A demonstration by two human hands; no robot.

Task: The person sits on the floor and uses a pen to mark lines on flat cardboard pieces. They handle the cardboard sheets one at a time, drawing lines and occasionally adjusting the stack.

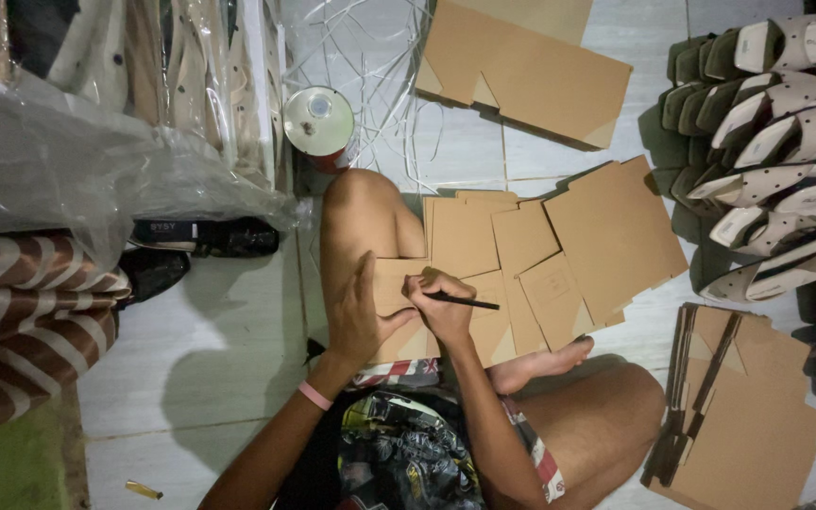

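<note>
Head view, looking down at a person seated on a pale tiled floor (210, 359), legs folded.

Surroundings: a spread of flat brown cardboard box blanks (559, 250) lies fanned out on the floor ahead of the knees. A larger folded brown cardboard sheet (521, 71) lies further out. A second stack of brown cardboard blanks (748, 416) lies beside the right thigh. Rows of white perforated-strap sandals with dark green soles (776, 161) are packed along the right edge. A round white-topped can with a red body (319, 123) stands just beyond the raised left knee (361, 212), among loose white plastic strapping strips (380, 57). Crumpled clear plastic sheeting (77, 161) covers goods at the left; a brown and cream striped cloth (25, 321) lies below it. A black sandal (205, 236) lies at the edge of the plastic.

Obstruction: the left knee hides part of the nearest blank.

Hands: left hand (359, 316), pink band on the wrist, is laid flat with fingers extended, pressing the small brown cardboard piece (391, 283) against the leg. Right hand (444, 307) is curled closed around a thin black pen (465, 301). The pen's visible end sticks out to the right of the fist. The cardboard piece lies under both hands, touching the left palm, in front of the lap.
</note>
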